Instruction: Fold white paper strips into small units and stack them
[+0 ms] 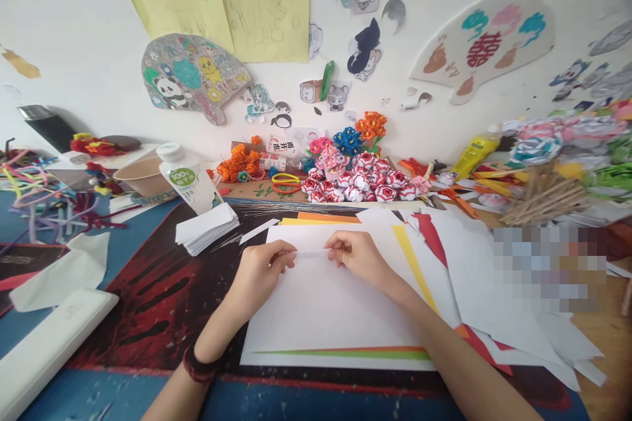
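Between my two hands stretches a narrow white paper strip (pixel 311 252), held level just above the paper. My left hand (pixel 261 274) pinches its left end with thumb and fingers, a dark band around the wrist. The right end is pinched by my right hand (pixel 359 260). Beneath both hands lies a large white sheet (pixel 336 316), with yellow, orange and green edges showing under it. A pile of small white paper pieces (pixel 205 229) sits beyond my left hand, and a single loose strip (pixel 259 231) lies beside it.
A white bottle (pixel 190 177) stands behind the pile. Red-and-white paper flowers (pixel 363 177) line the back shelf. Loose white sheets (pixel 494 289) spread at the right, near wooden sticks (pixel 540 197). A long white case (pixel 59 348) and pipe cleaners (pixel 54 204) lie left.
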A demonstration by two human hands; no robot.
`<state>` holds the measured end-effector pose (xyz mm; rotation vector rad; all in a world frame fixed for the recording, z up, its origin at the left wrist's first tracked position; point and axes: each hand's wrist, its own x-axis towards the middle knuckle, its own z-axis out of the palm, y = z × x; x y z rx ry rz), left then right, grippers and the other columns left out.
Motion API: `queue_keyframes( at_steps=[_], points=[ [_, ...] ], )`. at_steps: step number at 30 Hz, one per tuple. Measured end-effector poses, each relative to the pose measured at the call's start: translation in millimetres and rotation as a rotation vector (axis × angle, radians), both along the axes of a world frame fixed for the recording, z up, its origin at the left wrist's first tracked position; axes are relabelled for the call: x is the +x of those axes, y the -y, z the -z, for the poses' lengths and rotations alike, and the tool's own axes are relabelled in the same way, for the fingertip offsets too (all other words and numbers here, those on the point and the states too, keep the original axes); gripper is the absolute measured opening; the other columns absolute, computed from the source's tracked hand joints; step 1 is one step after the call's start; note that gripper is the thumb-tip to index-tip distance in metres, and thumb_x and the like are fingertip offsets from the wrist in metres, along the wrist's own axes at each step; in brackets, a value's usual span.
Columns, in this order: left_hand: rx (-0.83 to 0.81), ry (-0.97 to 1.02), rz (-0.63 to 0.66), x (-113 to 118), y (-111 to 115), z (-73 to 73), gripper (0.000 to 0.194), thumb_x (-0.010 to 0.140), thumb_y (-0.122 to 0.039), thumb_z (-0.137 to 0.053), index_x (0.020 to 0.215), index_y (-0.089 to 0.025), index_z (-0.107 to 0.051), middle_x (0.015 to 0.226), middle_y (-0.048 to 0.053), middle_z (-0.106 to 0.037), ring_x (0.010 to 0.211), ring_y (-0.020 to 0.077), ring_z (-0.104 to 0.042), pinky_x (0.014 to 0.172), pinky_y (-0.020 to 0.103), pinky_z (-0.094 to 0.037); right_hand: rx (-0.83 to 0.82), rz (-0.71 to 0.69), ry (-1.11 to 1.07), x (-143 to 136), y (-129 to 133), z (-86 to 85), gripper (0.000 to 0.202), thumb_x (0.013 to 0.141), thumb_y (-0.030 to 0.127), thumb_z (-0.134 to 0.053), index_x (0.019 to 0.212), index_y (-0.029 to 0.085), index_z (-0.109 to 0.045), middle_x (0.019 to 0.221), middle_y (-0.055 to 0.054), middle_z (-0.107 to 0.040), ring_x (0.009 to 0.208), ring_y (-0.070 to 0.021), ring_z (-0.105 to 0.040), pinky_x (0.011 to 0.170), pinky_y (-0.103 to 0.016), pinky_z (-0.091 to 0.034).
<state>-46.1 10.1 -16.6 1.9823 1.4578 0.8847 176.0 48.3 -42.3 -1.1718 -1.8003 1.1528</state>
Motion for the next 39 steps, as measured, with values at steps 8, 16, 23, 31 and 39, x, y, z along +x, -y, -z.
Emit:
queue_keyframes(
  at_steps=[8, 16, 23, 31, 39],
  points=[
    [-0.023, -0.020, 0.008, -2.0, -3.4, -2.6, 0.016, 0.085, -0.029, -0.056, 0.077, -0.019, -0.065, 0.066, -0.002, -0.070, 0.058, 0.0110, -0.061, 0.060, 0.020, -0.043, 0.048, 0.041, -0.003, -1.5, 2.6, 0.2, 0.018, 0.070, 0.008, -0.048, 0.077, 0.017, -0.062, 0.061, 0.001, -0.060, 0.050, -0.0110, -0.053, 0.052, -0.023, -0.042],
    [0.147, -0.143, -0.367, -36.0, -14.1, -4.9, 0.020, 0.086, -0.037, -0.053, 0.084, -0.020, -0.065, 0.070, 0.000, -0.071, 0.066, 0.0167, -0.065, 0.064, 0.025, -0.044, 0.032, 0.123, -0.038, 3.9, -3.7, -0.9, 0.016, 0.079, 0.021, -0.052, 0.091, 0.017, -0.062, 0.067, -0.001, -0.062, 0.055, -0.0133, -0.059, 0.056, -0.026, -0.048],
    [0.250, -0.690, -0.651, -53.0, -16.5, -1.4, 0.032, 0.091, -0.036, -0.042, 0.107, -0.019, -0.064, 0.091, 0.010, -0.071, 0.090, 0.0299, -0.061, 0.061, 0.032, -0.037, 0.034, 0.114, -0.011, 1.0, -0.7, 0.1, 0.018, 0.080, 0.022, -0.052, 0.092, 0.018, -0.064, 0.065, -0.001, -0.062, 0.055, -0.0135, -0.059, 0.056, -0.025, -0.048],
    [0.378, -0.806, -0.626, -52.0, -13.6, -3.1, 0.033, 0.093, -0.025, -0.037, 0.113, -0.017, -0.062, 0.107, 0.012, -0.065, 0.101, 0.0314, -0.053, 0.083, 0.040, -0.035, 0.132, 0.254, 0.105, 9.9, -6.3, 2.0, 0.019, 0.078, 0.019, -0.050, 0.088, 0.019, -0.066, 0.064, 0.000, -0.063, 0.057, -0.0144, -0.059, 0.060, -0.026, -0.046],
    [0.337, -0.839, -0.688, -89.1, -21.3, 5.2, 0.038, 0.093, -0.028, -0.037, 0.123, -0.014, -0.055, 0.123, 0.016, -0.061, 0.112, 0.0350, -0.048, 0.088, 0.045, -0.030, 0.120, 0.178, 0.101, 5.0, -2.5, 5.7, 0.022, 0.077, 0.016, -0.048, 0.089, 0.019, -0.067, 0.063, 0.000, -0.061, 0.057, -0.0137, -0.058, 0.056, -0.023, -0.043]
  ],
)
